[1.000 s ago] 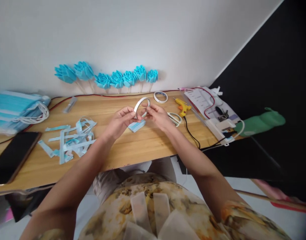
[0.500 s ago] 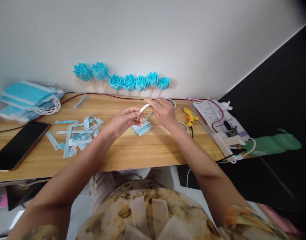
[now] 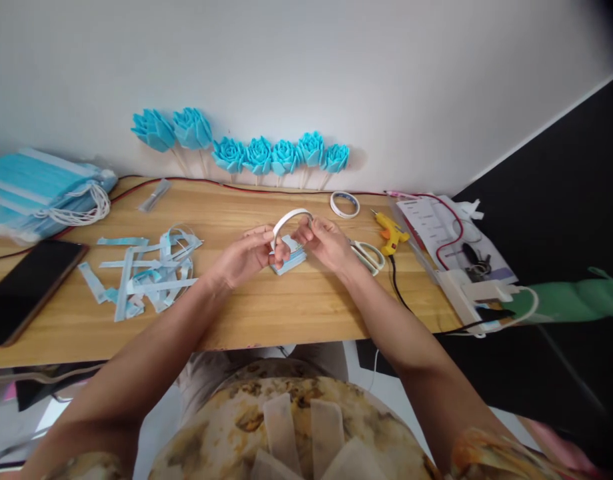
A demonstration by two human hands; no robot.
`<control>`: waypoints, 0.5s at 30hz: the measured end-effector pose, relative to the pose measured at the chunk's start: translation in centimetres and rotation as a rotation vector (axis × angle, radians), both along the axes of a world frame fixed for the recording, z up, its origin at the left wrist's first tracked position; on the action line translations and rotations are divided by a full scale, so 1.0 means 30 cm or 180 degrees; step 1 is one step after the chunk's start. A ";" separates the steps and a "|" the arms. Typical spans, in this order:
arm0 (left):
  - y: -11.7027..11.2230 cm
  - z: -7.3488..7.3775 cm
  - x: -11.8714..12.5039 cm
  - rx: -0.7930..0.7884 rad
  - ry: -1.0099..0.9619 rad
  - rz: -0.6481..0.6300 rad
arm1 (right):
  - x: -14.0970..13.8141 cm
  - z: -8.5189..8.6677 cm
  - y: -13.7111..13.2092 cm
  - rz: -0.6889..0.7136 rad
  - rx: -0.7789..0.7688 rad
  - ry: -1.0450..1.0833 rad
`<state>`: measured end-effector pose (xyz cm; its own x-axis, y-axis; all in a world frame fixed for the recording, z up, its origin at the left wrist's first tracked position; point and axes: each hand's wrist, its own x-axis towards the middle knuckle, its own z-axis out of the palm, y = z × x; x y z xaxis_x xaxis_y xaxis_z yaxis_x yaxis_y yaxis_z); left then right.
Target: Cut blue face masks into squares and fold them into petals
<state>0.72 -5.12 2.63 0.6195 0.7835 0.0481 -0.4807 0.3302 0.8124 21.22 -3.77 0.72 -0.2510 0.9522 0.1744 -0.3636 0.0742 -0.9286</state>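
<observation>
A white roll of tape (image 3: 292, 214) is held up between the two hands, raised above the surface (image 3: 286, 313) and tilted so that its band forms an arch. Its left side is grasped by the left hand (image 3: 252, 255), with the thumb and the fingers closed around the band. Its right side is pinched by the fingertips of the right hand (image 3: 330, 245). Behind and below the roll, a stack of blue mask pieces (image 3: 292, 262) can be seen on the surface, partly hidden by the left hand.

Just beside the right hand, scissors (image 3: 368, 256) are laid down, their blades covered from view by that hand. Farther back, a second roll of tape (image 3: 344, 215) is laid flat. To the right of it, a yellow glue gun (image 3: 390, 232) is set down, near some printed papers (image 3: 421, 217) on which keys (image 3: 479, 265) are placed. A white power strip (image 3: 463, 293) is placed near the right end.

To the left of the left hand, blue and white scraps (image 3: 151, 283) are scattered in a loose heap. Beyond them, a phone (image 3: 29, 293) and a pile of masks (image 3: 33, 183) are placed. Along the wall (image 3: 306, 73), seven blue flowers (image 3: 259, 157) on sticks are lined up.
</observation>
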 end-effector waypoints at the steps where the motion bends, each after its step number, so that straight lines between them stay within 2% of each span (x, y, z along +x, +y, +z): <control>1: 0.000 -0.002 0.000 -0.0022 0.0039 -0.0032 | 0.005 -0.002 -0.001 -0.0114 0.0141 -0.0142; 6: 0.011 -0.020 0.001 -0.0182 0.0199 0.0003 | 0.040 -0.002 -0.005 -0.0678 0.0863 -0.1318; 12: 0.020 -0.043 0.000 -0.0224 0.0315 0.0002 | 0.044 0.019 -0.021 -0.0584 0.1673 -0.1974; 15: 0.021 -0.052 -0.003 -0.0205 0.0391 -0.0035 | 0.035 0.023 -0.026 -0.0495 0.1782 -0.2038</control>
